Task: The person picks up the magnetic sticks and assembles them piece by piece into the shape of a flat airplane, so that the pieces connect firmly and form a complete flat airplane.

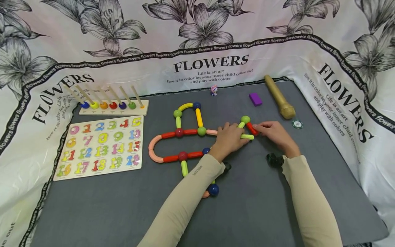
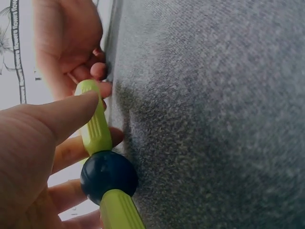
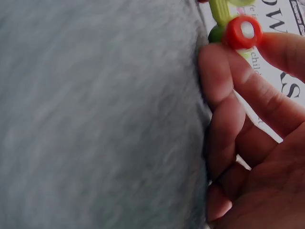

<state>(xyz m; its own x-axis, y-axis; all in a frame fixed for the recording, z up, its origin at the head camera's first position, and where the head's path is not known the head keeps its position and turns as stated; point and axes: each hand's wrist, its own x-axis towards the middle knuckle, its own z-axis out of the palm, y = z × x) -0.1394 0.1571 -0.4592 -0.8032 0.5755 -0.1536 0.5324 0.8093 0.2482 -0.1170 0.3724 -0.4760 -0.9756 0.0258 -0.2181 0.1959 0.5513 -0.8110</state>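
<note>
A figure of coloured rods and balls lies on the grey table, its outline running through a dark red ball (image 1: pixel 183 156) and a pink curved rod (image 1: pixel 153 144). At its right side my left hand (image 1: pixel 229 139) grips a yellow-green rod (image 1: pixel 247 137). In the left wrist view the thumb lies along this rod (image 2: pixel 96 124), which joins a dark blue ball (image 2: pixel 108 176). My right hand (image 1: pixel 276 133) pinches a red rod (image 1: pixel 251 129) between thumb and fingertips. Its far end meets a light green ball (image 1: pixel 245 119); its round near end (image 3: pixel 244 32) faces the right wrist camera.
Behind the figure stand a small toy figurine (image 1: pixel 214 90), a purple block (image 1: pixel 255 99), a gold microphone (image 1: pixel 279 97) and a poker chip (image 1: pixel 297 124). To the left are a number board (image 1: pixel 100 147) and a peg stand (image 1: pixel 114 109). A flower-printed cloth (image 1: pixel 213 77) borders the table.
</note>
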